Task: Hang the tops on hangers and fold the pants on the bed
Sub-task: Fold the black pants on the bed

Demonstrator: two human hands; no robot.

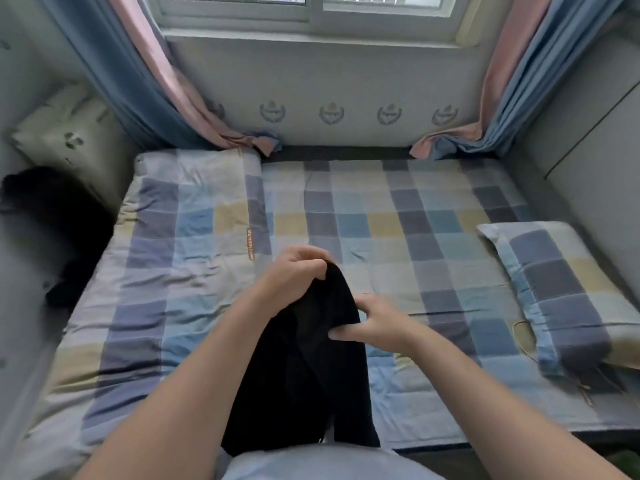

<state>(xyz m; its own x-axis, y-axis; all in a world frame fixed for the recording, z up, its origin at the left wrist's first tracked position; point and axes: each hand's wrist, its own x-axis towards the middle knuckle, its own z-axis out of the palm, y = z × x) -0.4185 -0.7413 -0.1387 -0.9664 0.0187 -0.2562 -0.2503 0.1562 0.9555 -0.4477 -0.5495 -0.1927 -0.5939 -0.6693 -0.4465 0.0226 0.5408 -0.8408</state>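
Hands: left hand (294, 271) grips black garment (304, 368) top; right hand (372, 322) pinches its right edge, near bed (433, 216) edge.

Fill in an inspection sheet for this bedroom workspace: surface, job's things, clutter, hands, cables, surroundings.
Surface: bed under a checked sheet, folded quilt on its left part.
Job's things: black garment held above the bed; dark clothing pile at the left edge.
Clutter: checked pillow at right.
Hands: left hand grips the garment's top; right hand pinches its side.
Cables: thin loop beside the pillow, unclear what it is.
Surroundings: window, blue-pink curtains.
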